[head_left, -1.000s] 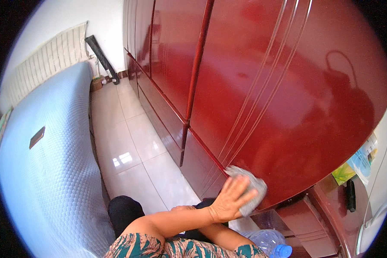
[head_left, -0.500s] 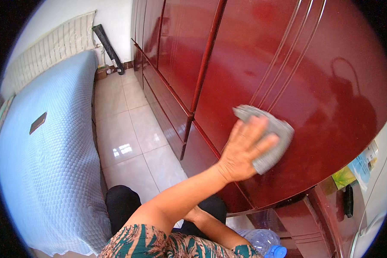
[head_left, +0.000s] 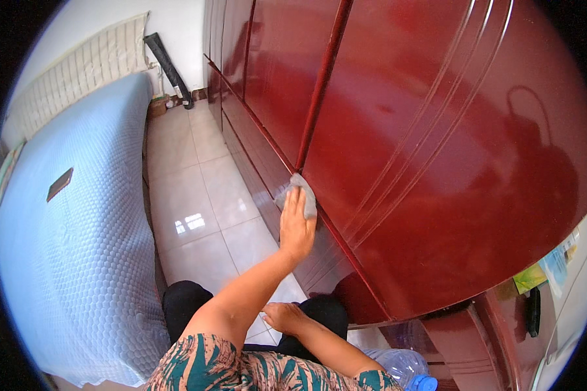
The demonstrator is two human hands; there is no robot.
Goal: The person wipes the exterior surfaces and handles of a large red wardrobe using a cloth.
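A grey cloth (head_left: 310,204) is pressed under the fingers of my left hand (head_left: 297,228). It lies against the dark red glossy wardrobe (head_left: 430,163), on the ledge where the upright door trim meets the lower panels. The fingers of that hand point away from me and sit close together over the cloth. My right hand (head_left: 284,318) rests low between my knees, beside the dark trouser leg. Its fingers are curled, and whatever they might hold is hidden.
On the left stands a bed with a light blue quilted cover (head_left: 91,247), a dark flat rectangular object (head_left: 60,185) on it. Floor tiles (head_left: 195,202) run between bed and wardrobe. A long black bag (head_left: 168,68) leans at the far wall. A clear blue-capped bottle (head_left: 404,368) is near my right arm.
My left hand has moved left with the cloth, from the wide door panel to the ledge at the door trim. My right hand shows more fully between my knees.
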